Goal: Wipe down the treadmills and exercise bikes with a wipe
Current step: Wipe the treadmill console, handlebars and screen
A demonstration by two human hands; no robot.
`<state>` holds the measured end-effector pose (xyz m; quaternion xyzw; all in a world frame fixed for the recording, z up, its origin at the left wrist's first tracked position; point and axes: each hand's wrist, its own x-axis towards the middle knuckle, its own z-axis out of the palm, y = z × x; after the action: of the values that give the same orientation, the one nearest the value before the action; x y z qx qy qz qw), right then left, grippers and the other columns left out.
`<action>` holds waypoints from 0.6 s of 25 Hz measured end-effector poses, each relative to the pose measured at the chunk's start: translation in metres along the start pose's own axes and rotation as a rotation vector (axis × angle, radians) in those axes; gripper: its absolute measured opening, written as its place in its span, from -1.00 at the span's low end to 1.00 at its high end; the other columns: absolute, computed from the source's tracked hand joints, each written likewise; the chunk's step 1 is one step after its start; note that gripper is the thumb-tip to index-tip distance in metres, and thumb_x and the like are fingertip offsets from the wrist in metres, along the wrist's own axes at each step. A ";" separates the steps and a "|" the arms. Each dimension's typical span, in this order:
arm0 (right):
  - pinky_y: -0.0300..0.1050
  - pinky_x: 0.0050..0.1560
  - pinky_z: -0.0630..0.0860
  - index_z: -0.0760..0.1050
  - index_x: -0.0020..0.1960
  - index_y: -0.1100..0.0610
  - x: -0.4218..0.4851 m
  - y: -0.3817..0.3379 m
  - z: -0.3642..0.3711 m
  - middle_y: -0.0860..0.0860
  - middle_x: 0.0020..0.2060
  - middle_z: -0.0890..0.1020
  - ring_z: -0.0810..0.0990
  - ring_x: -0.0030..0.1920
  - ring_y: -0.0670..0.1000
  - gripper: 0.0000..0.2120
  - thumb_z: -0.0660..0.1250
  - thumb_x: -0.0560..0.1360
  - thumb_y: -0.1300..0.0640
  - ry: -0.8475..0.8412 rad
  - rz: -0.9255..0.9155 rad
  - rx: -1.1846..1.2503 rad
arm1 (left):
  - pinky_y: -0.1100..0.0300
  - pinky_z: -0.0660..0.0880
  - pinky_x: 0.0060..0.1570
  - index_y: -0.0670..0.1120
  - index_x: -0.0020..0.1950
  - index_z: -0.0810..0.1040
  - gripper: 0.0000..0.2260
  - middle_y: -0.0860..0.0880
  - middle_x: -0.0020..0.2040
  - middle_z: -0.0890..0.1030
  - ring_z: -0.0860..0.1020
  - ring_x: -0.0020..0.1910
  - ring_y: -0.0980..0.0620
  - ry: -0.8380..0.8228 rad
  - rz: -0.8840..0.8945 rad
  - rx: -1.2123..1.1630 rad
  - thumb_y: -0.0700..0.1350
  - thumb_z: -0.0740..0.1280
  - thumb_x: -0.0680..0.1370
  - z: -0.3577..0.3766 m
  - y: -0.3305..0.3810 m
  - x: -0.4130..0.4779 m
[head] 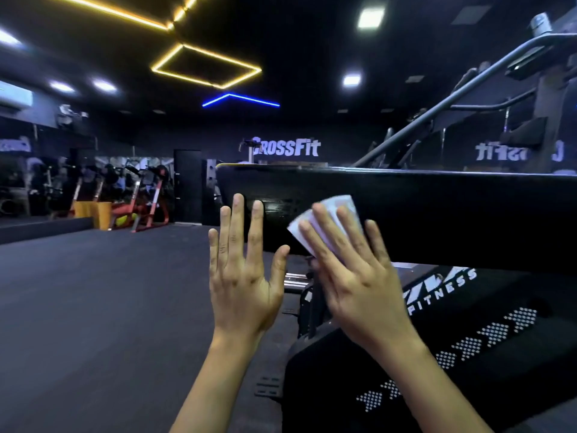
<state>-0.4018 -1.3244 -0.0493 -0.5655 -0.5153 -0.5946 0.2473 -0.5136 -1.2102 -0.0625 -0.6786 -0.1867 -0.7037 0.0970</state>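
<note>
Nearest, two bare forearms rising from the lower edge, cut off below the elbow.

Left hand: flat, fingers straight and slightly spread, holding nothing, raised at the left end of the black panel. Whether the fingertips touch it cannot be told.

Right hand: flat, fingers straight and spread, pressing the wipe against the panel.

Wipe: pale, folded, fanning out above the fingertips. Most of it is hidden under the hand.

Treadmill: a broad glossy black panel running off the right edge. Below it is a dark hood with rows of white dotted arrow marks, cut off at the bottom. The white lettering reads "FITNESS". The logo above it is half covered by the panel and unreadable.

Handrail: a dark tube climbing to the upper right. The console at its top is blurred.

Floor: dark and matte, stretching left.

Red-framed machines: along the left wall, blurred, type uncertain.

Dark door: beside the red-framed machines.

Wall sign: white, reading "CrossFit", with the first letter partly blocked by equipment.

Mirrored sign: at right, the same word reversed and partly hidden by the frame.

Ceiling: yellow light strips, a blue chevron strip and white panels.
</note>
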 end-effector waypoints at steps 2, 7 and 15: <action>0.13 0.50 -0.02 0.24 0.51 0.07 -0.001 0.010 -0.004 0.02 0.51 0.21 0.11 0.53 0.06 -0.55 0.10 0.63 0.08 0.029 0.108 -0.044 | 0.04 -0.03 0.49 -0.13 0.52 0.14 -0.46 -0.11 0.54 0.13 -0.03 0.54 0.04 0.004 -0.009 -0.010 0.07 0.14 0.61 -0.002 -0.006 0.002; 0.12 0.51 -0.02 0.24 0.51 0.13 0.052 -0.034 0.015 0.06 0.51 0.21 0.11 0.53 0.13 -0.55 0.08 0.63 0.07 0.074 0.133 0.047 | 0.03 -0.02 0.49 -0.14 0.53 0.13 -0.45 -0.10 0.54 0.14 0.01 0.54 0.02 0.005 -0.040 -0.009 0.08 0.12 0.61 -0.007 -0.018 0.004; 0.10 0.50 -0.01 0.24 0.51 0.11 -0.001 -0.032 0.010 0.05 0.51 0.21 0.11 0.53 0.11 -0.53 0.09 0.60 0.11 -0.004 0.031 -0.018 | 0.11 -0.01 0.50 -0.16 0.52 0.10 -0.47 -0.05 0.52 0.16 0.10 0.53 0.03 -0.035 -0.031 -0.176 0.00 0.16 0.61 -0.008 -0.029 -0.005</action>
<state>-0.4258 -1.3048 -0.0621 -0.5768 -0.5014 -0.5944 0.2503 -0.5321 -1.1877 -0.0713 -0.6936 -0.1361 -0.7070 0.0228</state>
